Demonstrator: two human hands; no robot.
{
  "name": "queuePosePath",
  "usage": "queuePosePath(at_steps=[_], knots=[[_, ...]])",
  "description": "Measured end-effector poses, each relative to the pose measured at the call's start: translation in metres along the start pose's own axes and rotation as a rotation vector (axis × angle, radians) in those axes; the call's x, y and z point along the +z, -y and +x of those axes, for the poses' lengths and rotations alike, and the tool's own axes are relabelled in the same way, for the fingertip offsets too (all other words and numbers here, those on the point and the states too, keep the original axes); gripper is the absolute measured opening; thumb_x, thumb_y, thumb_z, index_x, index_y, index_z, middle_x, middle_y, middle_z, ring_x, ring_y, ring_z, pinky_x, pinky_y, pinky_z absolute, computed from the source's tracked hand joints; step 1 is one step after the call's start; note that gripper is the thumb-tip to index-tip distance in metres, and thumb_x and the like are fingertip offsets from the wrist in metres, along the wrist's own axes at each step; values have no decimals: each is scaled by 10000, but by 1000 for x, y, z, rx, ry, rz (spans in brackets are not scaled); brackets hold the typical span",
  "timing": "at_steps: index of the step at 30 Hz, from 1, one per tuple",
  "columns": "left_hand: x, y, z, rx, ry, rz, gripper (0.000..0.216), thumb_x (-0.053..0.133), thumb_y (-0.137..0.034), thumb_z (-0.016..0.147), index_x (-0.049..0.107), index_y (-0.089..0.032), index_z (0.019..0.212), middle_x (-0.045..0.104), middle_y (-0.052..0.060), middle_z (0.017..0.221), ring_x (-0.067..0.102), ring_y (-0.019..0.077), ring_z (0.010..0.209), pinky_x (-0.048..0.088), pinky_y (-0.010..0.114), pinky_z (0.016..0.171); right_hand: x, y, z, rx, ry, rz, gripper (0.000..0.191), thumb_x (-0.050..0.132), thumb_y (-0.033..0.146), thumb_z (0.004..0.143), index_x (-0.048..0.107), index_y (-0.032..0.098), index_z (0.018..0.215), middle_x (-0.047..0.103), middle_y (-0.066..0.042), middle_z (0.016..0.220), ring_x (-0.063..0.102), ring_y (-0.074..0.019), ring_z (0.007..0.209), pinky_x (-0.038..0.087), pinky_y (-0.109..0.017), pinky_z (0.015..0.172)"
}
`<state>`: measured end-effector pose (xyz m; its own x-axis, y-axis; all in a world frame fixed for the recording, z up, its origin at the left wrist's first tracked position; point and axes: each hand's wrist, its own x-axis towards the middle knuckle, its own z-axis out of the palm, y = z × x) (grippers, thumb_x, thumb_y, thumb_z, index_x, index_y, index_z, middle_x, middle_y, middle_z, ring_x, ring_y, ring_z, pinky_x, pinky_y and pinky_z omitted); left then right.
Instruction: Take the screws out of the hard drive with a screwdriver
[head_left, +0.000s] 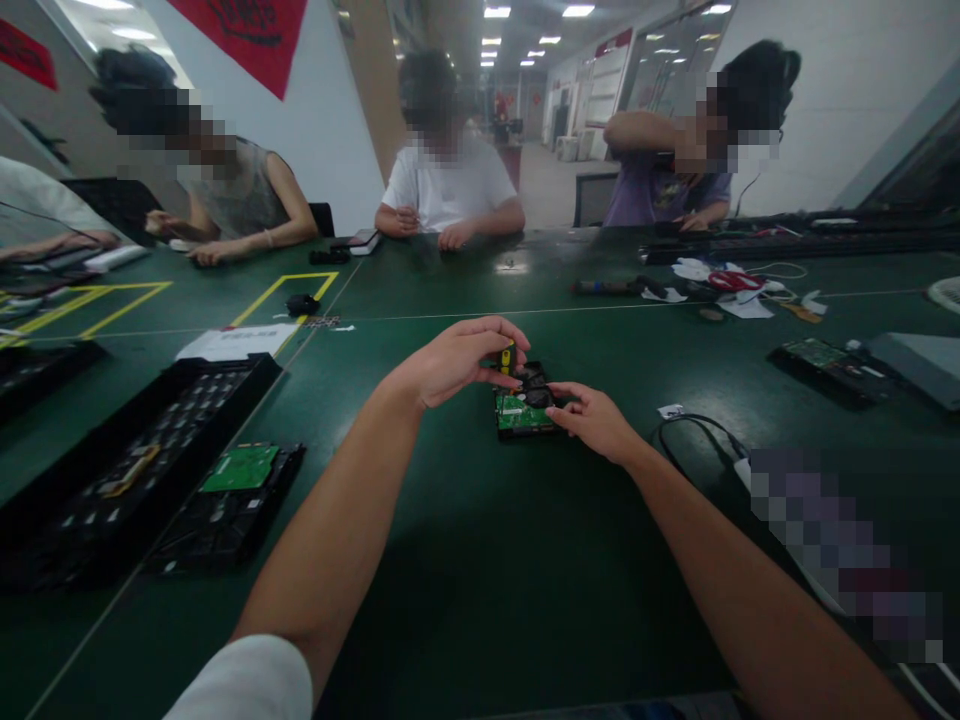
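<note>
One black-and-green unit [523, 413] sits mid-worktop [465, 570], right between two bare hands. Left hand [472, 357] comes in over the top, fingers pinching one yellow-and-black tool [507, 359] that's pretty much upright at the unit's far left part. Right hand [592, 418] is at the unit's right edge, thumb and index a bit apart; can't tell if they're really pinching it or just resting there.

Left side, I count one long black tray [184, 445] with one brownish strip [131, 472] in it, plus one black panel [231, 500] with a green patch just right of it. One white sheet [238, 343] near the tray's far end, one small black gadget [302, 304] farther back.

Right side: one grey box [924, 362], one black module [826, 370] just left of it, and farther back some scraps [744, 304], too jumbled to count.

Three people [450, 190] along the far side, plus a fourth person's arm [56, 243] at far left.
</note>
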<state>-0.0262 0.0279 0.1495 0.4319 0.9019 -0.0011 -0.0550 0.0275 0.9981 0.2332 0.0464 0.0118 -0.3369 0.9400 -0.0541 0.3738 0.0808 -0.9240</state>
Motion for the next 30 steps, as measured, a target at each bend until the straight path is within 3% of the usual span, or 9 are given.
queuePosePath(at_steps=[12,17,22,25,30], knots=[[-6,9,5,70,-8,190,307,751,-459,878,765,-155,914,708,70,937,622,138,798,500,227,644,1,5,-4,-1,-4,-2,558,758,361,899,631,167,1407,739,-50,877,605,-146,678,508,-271,584],[-10,7,4,73,19,248,349,744,-475,876,801,-166,1031,735,90,1008,633,157,828,504,242,645,1,3,-2,-4,-5,2,538,757,343,902,633,192,1403,765,-84,1028,606,-135,675,515,-265,571],[-8,8,3,-11,78,64,324,788,-393,847,747,-161,1070,730,100,989,689,200,906,579,276,681,0,1,-2,1,-9,-14,563,755,365,903,624,183,1420,762,-96,1059,605,-133,669,506,-265,562],[-6,10,4,-40,68,-25,254,752,-375,877,714,-145,976,738,124,979,706,217,893,605,299,664,0,3,-3,8,-9,-43,571,741,372,911,614,176,1431,759,-83,979,602,-138,653,493,-265,554],[-6,5,1,-53,22,-11,213,730,-335,865,741,-123,849,714,119,955,679,219,928,652,378,796,4,10,-5,24,-26,-34,560,722,364,916,605,203,1439,738,-127,1199,629,-136,669,500,-257,529]])
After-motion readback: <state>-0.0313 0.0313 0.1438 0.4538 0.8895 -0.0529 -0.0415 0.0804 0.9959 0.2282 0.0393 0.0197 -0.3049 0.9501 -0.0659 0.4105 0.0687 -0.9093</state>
